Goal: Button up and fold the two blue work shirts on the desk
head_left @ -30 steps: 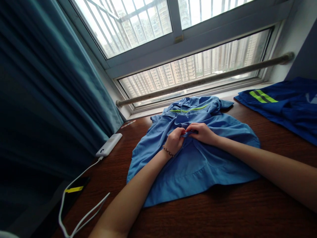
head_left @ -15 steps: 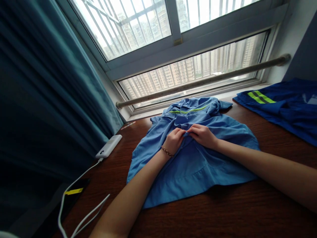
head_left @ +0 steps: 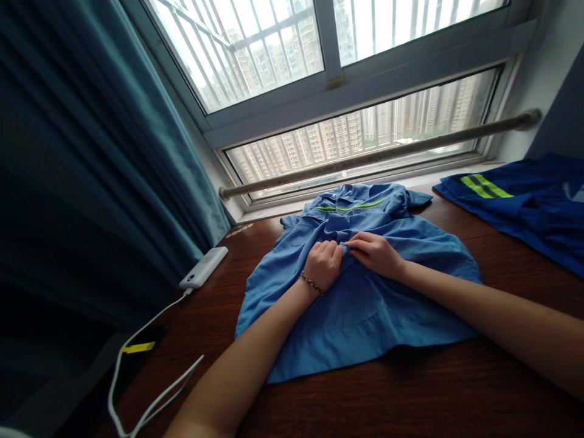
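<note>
A light blue work shirt (head_left: 337,328) with a thin yellow-green stripe across its chest lies spread on the brown table, collar toward the window. Both hands meet at the middle of its front. My left hand (head_left: 323,264), with a braided bracelet at the wrist, is closed on a raised fold of the shirt's front edge. Close beside it, my right hand (head_left: 376,254) pinches the same edge between thumb and fingertips. Whether a button sits between the fingers is too small to make out.
A dark blue garment (head_left: 538,207) with a reflective yellow band lies at the right. To the left a white power bank (head_left: 204,267) has a white cable (head_left: 117,371) plugged in. Behind the table are a barred window with a metal rail (head_left: 378,157) and a teal curtain (head_left: 150,152).
My left hand has rolled over, its fingers now curled further round the cloth. The right fingertips have parted slightly from the left ones. The whole view has shifted a little.
</note>
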Available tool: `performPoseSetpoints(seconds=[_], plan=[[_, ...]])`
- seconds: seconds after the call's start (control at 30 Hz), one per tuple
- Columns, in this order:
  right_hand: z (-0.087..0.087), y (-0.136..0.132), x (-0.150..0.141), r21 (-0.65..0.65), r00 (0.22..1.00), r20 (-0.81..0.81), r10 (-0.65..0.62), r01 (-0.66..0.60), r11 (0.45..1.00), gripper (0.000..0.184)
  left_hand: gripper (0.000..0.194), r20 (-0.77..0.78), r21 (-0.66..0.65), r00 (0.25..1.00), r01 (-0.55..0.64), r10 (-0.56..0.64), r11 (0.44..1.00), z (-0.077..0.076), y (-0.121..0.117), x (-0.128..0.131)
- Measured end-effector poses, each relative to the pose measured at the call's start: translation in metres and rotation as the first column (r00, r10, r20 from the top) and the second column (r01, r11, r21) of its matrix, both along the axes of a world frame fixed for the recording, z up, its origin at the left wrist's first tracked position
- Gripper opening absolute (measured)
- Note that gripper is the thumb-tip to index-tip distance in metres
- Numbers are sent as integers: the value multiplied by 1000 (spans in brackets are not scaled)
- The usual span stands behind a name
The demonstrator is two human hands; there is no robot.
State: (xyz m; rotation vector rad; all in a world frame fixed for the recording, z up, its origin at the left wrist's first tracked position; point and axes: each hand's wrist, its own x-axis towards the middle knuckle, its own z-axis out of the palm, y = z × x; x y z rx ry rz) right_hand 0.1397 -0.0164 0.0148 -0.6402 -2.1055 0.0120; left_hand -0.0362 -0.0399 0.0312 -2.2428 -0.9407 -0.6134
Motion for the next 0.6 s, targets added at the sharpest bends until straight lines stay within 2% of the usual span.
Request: performPoseSetpoints(seconds=[0.23,0.47,0.6], plan=[[-3,-3,-2,-23,995,24,-98,99,995,10,22,-66,-20,995,76,-77,997,2,0,-2],[-5,-6,-4,13,979,89,-181,181,983,17,23,-94,-27,993,64,-66,998,4,-5,1],[-6,-6,-4,10,978,90,-188,188,982,17,21,-11,-76,1000,14,-15,997,0,-5,1]])
